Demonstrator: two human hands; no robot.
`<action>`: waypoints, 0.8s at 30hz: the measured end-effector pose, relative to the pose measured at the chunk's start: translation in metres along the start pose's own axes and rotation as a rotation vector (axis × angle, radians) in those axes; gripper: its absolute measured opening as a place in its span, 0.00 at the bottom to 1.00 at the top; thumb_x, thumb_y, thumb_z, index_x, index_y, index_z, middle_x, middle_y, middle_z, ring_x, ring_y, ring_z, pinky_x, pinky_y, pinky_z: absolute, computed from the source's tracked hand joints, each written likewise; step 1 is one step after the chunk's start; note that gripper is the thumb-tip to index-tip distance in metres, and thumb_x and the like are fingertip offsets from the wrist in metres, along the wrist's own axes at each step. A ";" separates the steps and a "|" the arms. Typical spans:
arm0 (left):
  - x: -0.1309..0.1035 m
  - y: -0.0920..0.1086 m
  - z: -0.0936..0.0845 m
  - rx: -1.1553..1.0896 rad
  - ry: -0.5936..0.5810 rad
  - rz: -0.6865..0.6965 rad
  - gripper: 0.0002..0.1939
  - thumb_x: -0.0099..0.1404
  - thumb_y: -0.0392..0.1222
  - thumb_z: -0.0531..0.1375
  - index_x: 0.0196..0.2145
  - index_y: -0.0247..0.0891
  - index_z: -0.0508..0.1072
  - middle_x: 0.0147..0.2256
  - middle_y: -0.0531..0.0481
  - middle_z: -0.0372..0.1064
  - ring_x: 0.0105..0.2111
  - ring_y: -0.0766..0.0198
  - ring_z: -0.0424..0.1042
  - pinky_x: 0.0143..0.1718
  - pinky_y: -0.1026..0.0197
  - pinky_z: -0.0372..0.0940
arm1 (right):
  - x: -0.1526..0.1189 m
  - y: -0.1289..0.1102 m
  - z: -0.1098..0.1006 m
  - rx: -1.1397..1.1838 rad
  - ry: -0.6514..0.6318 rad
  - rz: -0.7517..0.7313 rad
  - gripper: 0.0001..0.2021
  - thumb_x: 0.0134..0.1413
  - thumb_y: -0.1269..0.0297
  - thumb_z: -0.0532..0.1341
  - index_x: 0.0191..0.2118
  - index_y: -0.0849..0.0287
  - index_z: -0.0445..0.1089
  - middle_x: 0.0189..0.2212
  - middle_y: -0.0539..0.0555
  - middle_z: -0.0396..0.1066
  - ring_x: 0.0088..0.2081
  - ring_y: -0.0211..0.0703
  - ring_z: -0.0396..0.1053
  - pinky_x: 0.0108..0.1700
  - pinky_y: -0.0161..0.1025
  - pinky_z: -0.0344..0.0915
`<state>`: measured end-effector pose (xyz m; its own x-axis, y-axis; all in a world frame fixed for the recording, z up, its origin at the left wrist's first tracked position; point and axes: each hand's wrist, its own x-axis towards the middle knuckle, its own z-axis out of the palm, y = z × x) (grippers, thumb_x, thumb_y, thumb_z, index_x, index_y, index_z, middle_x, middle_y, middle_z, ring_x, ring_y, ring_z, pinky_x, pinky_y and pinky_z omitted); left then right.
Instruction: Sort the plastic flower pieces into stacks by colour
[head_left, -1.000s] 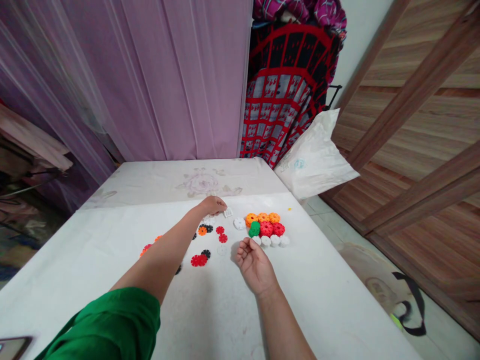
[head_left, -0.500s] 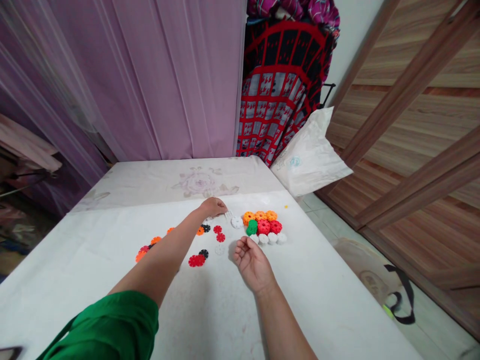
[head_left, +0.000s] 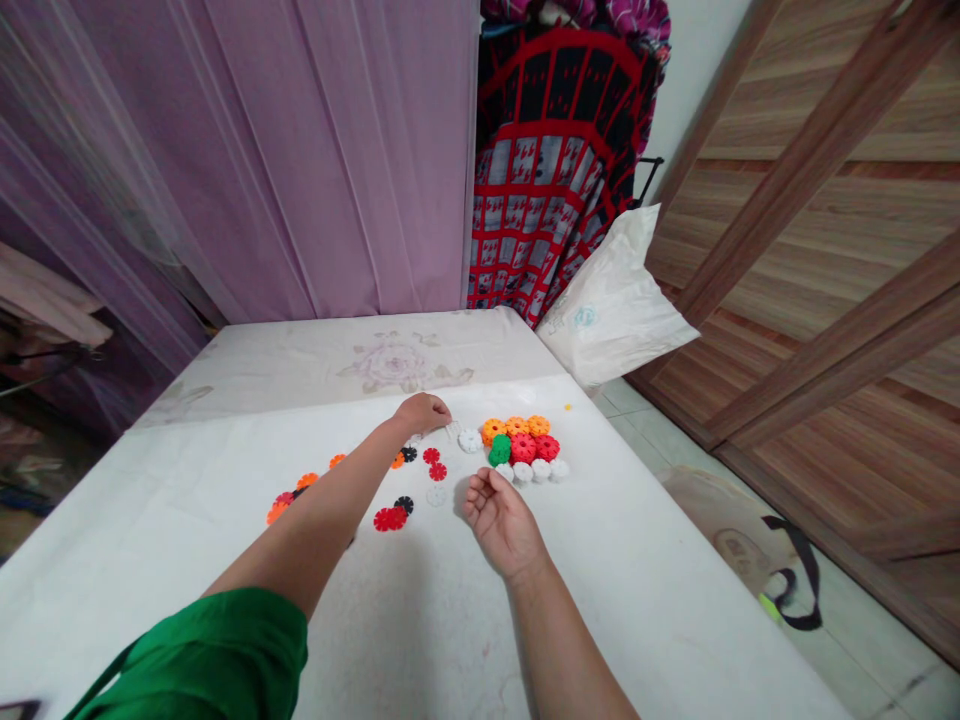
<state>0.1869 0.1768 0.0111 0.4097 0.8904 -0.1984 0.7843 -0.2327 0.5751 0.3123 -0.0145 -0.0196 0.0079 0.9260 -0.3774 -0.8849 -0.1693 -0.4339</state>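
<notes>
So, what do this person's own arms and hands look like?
The left arm wears a loose, plain green fabric sleeve, its hem leaving the forearm bare. The right arm shows no sleeve within the picture. The left hand and right hand are gloveless, with no watch, bracelet or cables visible.

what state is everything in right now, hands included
Left hand: pinching a white piece
Right hand: palm up, fingers loosely curled
Loose red discs: lying flat
Orange stacks: three in a row
Red stacks: side by side
Purple curtain: hanging in folds
White bag: creased
</notes>
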 end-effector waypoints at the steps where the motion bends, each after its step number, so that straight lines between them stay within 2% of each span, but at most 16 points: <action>1: -0.001 0.000 0.000 0.012 0.002 0.003 0.09 0.53 0.42 0.62 0.31 0.40 0.81 0.29 0.52 0.77 0.32 0.63 0.73 0.34 0.66 0.64 | 0.000 0.000 0.000 0.003 0.004 -0.001 0.09 0.45 0.64 0.71 0.30 0.60 0.72 0.24 0.49 0.73 0.25 0.33 0.69 0.28 0.31 0.68; 8: -0.005 0.003 -0.002 0.089 -0.016 0.013 0.11 0.57 0.42 0.60 0.36 0.39 0.80 0.33 0.50 0.78 0.34 0.64 0.74 0.34 0.67 0.64 | 0.001 0.001 -0.001 0.009 -0.019 -0.009 0.09 0.45 0.64 0.71 0.30 0.60 0.72 0.24 0.49 0.73 0.25 0.33 0.69 0.28 0.31 0.68; 13: -0.009 0.007 -0.003 0.168 -0.054 0.035 0.13 0.55 0.42 0.63 0.40 0.40 0.78 0.38 0.51 0.78 0.38 0.63 0.75 0.37 0.68 0.65 | 0.001 0.002 -0.002 0.010 -0.010 -0.019 0.08 0.46 0.64 0.71 0.30 0.60 0.72 0.24 0.49 0.73 0.26 0.33 0.69 0.28 0.31 0.69; 18: -0.021 0.014 0.003 0.314 -0.035 0.057 0.20 0.50 0.41 0.66 0.43 0.39 0.75 0.46 0.45 0.74 0.45 0.56 0.73 0.44 0.62 0.65 | 0.001 0.001 -0.001 0.019 -0.009 -0.006 0.07 0.47 0.65 0.70 0.30 0.59 0.72 0.24 0.49 0.73 0.26 0.34 0.69 0.28 0.31 0.69; 24: -0.025 0.023 0.008 0.432 -0.017 0.032 0.20 0.53 0.45 0.64 0.44 0.38 0.74 0.46 0.41 0.73 0.45 0.54 0.73 0.45 0.59 0.65 | 0.001 0.000 -0.001 0.015 -0.001 -0.002 0.08 0.46 0.65 0.70 0.30 0.60 0.72 0.24 0.49 0.73 0.25 0.34 0.69 0.28 0.31 0.68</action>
<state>0.1985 0.1457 0.0230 0.4419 0.8744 -0.2006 0.8925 -0.4059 0.1968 0.3123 -0.0143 -0.0206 0.0092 0.9268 -0.3753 -0.8919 -0.1621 -0.4223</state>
